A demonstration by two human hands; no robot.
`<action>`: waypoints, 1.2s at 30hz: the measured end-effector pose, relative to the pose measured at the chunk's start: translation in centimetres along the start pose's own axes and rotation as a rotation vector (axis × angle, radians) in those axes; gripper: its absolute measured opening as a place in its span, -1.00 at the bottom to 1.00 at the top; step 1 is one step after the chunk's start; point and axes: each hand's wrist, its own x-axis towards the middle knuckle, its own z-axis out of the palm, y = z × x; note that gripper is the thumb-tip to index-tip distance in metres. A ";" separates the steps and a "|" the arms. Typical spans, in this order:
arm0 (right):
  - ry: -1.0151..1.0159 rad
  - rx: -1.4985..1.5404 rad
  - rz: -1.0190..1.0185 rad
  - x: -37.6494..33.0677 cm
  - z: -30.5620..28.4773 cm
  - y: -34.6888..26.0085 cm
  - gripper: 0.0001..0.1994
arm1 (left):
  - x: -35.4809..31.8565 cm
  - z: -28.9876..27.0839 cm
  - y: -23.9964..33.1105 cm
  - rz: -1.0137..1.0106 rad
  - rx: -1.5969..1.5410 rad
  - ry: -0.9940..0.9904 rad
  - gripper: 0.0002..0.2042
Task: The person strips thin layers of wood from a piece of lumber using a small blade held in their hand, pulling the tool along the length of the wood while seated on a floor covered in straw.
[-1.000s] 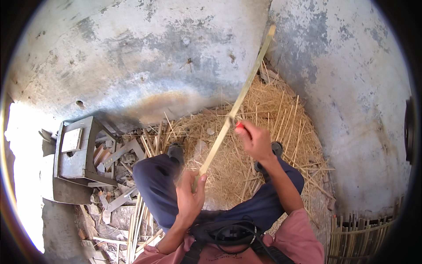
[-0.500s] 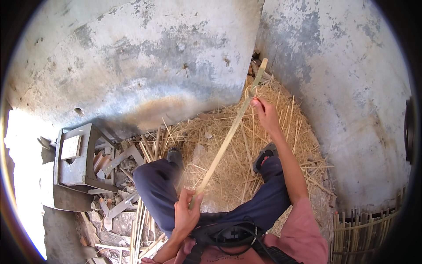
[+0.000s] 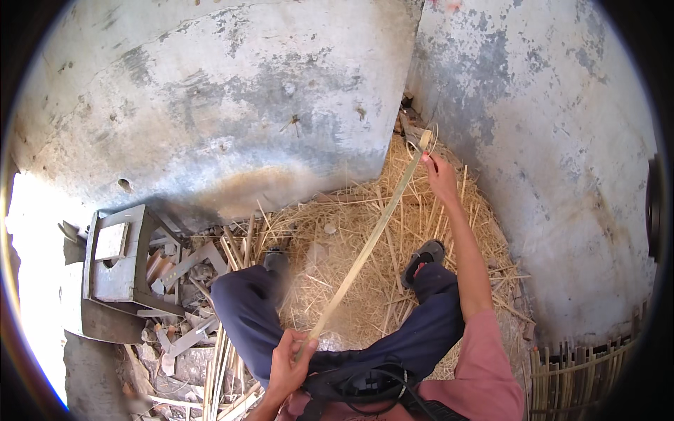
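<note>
Observed a long, flat, pale yellow-green strip of bamboo-like wood (image 3: 361, 258), held aslant above the littered floor between the spread knees, with its lower end near the lap and its upper end toward the corner of the room. Found the left hand (image 3: 286, 365) grasping the lower end of the strip between thumb and fingers. Found the right hand (image 3: 442, 181) reaching out on an extended arm to the upper end of the strip, with fingers clenched on a small red item (image 3: 425, 156), mostly covered by the grip; cannot tell its full shape, nor confirm fingertip contact with the strip. Noted a thin, pale, curved shaving (image 3: 437, 133) at the upper tip, just beside the right hand. Recorded beneath the strip a broad heap of straw-coloured, hair-fine shavings (image 3: 372, 295), between legs in dark blue trousers (image 3: 242, 309). Recorded a dark grey shoe (image 3: 425, 259) beside the heap, below the right forearm. Logged at left a weathered grey wooden box-like frame (image 3: 116, 270), tilted, near a scatter of broken grey-brown rubble (image 3: 186, 342) and long pale split sticks (image 3: 216, 368). Logged at lower right a curved fence-like panel of upright brown slats (image 3: 576, 382), near a stained, peeling whitish-grey wall (image 3: 547, 154).
</note>
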 end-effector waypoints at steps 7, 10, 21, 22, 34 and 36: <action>0.013 -0.016 -0.012 -0.5 0.3 0.6 -0.52 | -0.5 -0.2 0.5 -0.058 -0.029 -0.040 -0.86; 0.066 0.005 0.005 -0.6 0.6 1.0 -0.52 | -0.4 0.0 0.2 -0.051 -0.046 -0.054 -0.85; -0.077 0.341 0.163 -0.1 1.5 2.6 -0.51 | 0.8 -0.3 -1.7 0.011 -0.046 -0.059 -0.82; -0.197 0.472 0.250 0.0 1.5 2.1 -0.50 | 1.1 -0.7 -2.1 -0.006 -0.027 -0.065 -0.82; -0.299 1.492 0.563 -2.2 0.5 1.4 -0.66 | 3.1 -1.2 -0.4 0.102 0.333 -0.105 -0.76; -0.251 1.282 0.558 -2.8 0.9 -0.7 -0.61 | 3.9 -1.1 -0.5 0.119 0.279 -0.055 -0.75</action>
